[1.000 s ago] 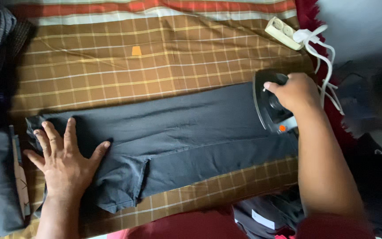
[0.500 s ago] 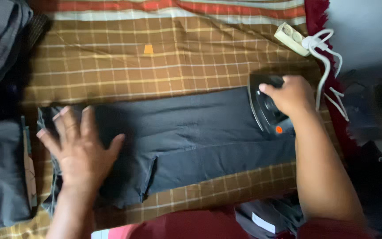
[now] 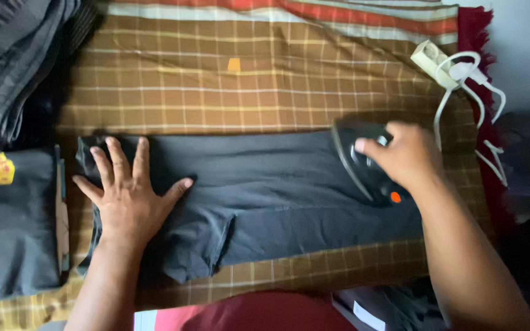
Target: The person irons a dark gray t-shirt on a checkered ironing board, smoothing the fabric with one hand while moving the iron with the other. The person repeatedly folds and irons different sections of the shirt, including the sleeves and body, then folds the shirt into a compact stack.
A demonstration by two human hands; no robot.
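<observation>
A dark grey pair of trousers (image 3: 277,196) lies flat across a brown checked cloth (image 3: 216,86). My left hand (image 3: 127,193) presses flat on the garment's left end, fingers spread. My right hand (image 3: 403,153) grips the handle of a black iron (image 3: 363,165) with an orange light, which rests on the right part of the trousers.
A white power strip (image 3: 432,60) with white cables (image 3: 461,98) lies at the upper right. Folded dark clothes (image 3: 13,67) are stacked at the upper left, and a folded grey garment with a yellow tag (image 3: 7,227) lies at the left. More dark fabric (image 3: 394,306) sits at the bottom edge.
The iron in my right hand has slid left along the trousers. My left hand stays pressed flat on the left end.
</observation>
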